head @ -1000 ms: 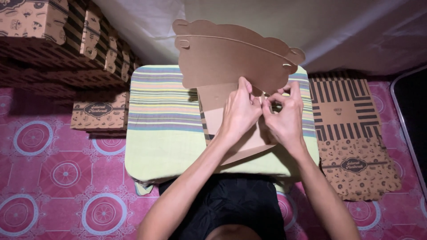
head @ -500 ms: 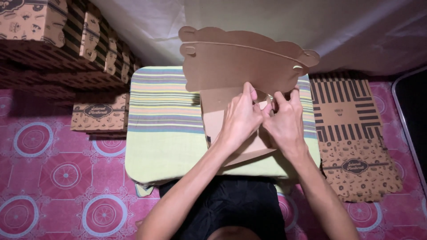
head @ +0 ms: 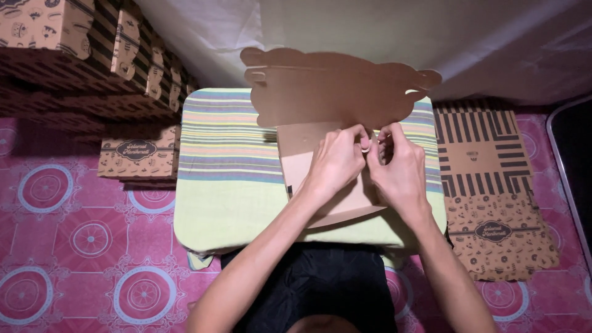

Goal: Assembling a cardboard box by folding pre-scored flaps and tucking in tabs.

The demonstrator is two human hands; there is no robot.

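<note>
Support surface: small low table (head: 203,237) with rounded corners, covered by a striped cloth (head: 228,154), green and yellow with blue and pink bands. Directly on it: 1 unfolded brown cardboard box blank (head: 333,98), scalloped flap raised at the far edge. Table sits on a pink floor mat (head: 74,240) with circular medallions. On the mat: stack of folded printed boxes (head: 80,55) at left, 1 small box (head: 137,154) touching the table's left edge, flat printed blanks (head: 487,185) just right of it.

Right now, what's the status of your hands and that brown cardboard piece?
Left hand and right hand both pinching the brown cardboard box blank. Blank lies on striped cloth-covered board. Nothing in the way.
</note>
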